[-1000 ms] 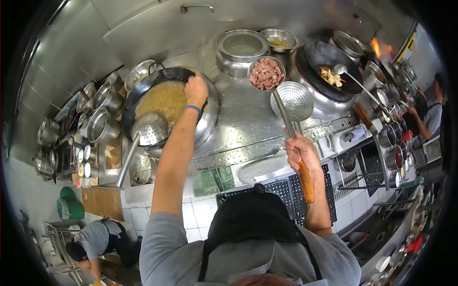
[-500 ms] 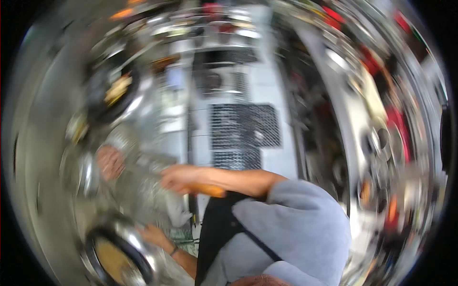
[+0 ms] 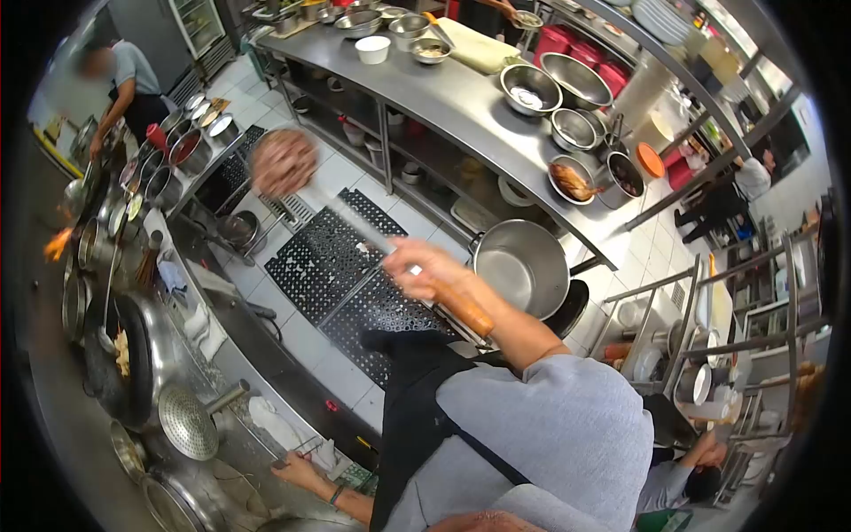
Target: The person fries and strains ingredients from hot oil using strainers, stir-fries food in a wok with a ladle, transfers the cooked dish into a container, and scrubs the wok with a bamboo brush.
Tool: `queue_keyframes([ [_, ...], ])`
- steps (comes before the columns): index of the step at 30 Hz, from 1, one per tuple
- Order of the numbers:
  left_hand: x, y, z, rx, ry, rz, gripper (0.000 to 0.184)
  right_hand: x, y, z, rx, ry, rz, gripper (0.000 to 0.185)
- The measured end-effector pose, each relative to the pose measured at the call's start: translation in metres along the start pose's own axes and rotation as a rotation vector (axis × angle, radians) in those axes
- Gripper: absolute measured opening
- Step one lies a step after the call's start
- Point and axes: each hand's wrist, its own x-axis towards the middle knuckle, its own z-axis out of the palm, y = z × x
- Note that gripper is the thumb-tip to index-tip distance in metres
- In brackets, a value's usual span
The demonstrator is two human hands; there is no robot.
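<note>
My right hand [image 3: 428, 269] grips the wooden handle of a long metal ladle [image 3: 353, 220], held out over the floor. Its round bowl is heaped with reddish-brown meat [image 3: 284, 163], a little blurred. Low on the left, my left hand [image 3: 301, 473] is closed at the stove's front edge, beside a white cloth [image 3: 266, 417]. A thin dark piece shows by its fingers; what they hold I cannot make out. Up and left of that hand, a perforated strainer [image 3: 188, 422] with a short metal handle rests on the stove, and a wok [image 3: 133, 341] with pale food stands beyond it.
A long steel table [image 3: 470, 93] bears several bowls and a roast bird [image 3: 574, 180]. A big pot [image 3: 521, 269] stands at the table's near side. Black perforated mats [image 3: 332, 257] lie on the tiles. A person [image 3: 133, 80] works at the far stove; flames [image 3: 58, 244] show at left.
The view has swung right, toward the table. The meat-filled ladle has gone from above the stove to over the floor. My left hand is no longer beside the wok rim.
</note>
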Motion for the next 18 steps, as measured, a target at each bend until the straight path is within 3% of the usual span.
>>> queue_keyframes([
  [4, -0.006, 0.014, -0.007, -0.056, -0.02, -0.096, 0.087, -0.029, -0.066, -0.069, -0.148, 0.387, -0.388, 0.011],
  [7, -0.007, 0.025, -0.016, 0.006, -0.048, -0.127, 0.088, -0.029, -0.121, -0.127, -0.232, 0.686, -0.579, 0.009],
  [9, 0.006, 0.014, -0.02, 0.053, -0.06, -0.154, 0.088, -0.021, -0.161, -0.183, -0.447, 0.86, -0.682, 0.012],
  [13, 0.005, 0.023, -0.017, 0.18, 0.035, -0.224, 0.087, 0.0, -0.231, -0.28, -0.681, 1.294, -0.754, 0.016],
  [17, 0.059, -0.006, -0.041, 0.271, 0.183, -0.124, 0.076, -0.005, -0.284, -0.357, -0.699, 1.302, -0.586, 0.015],
  [18, 0.061, 0.0, -0.044, 0.315, 0.221, -0.086, 0.073, -0.006, -0.291, -0.367, -0.849, 1.373, -0.529, 0.018],
])
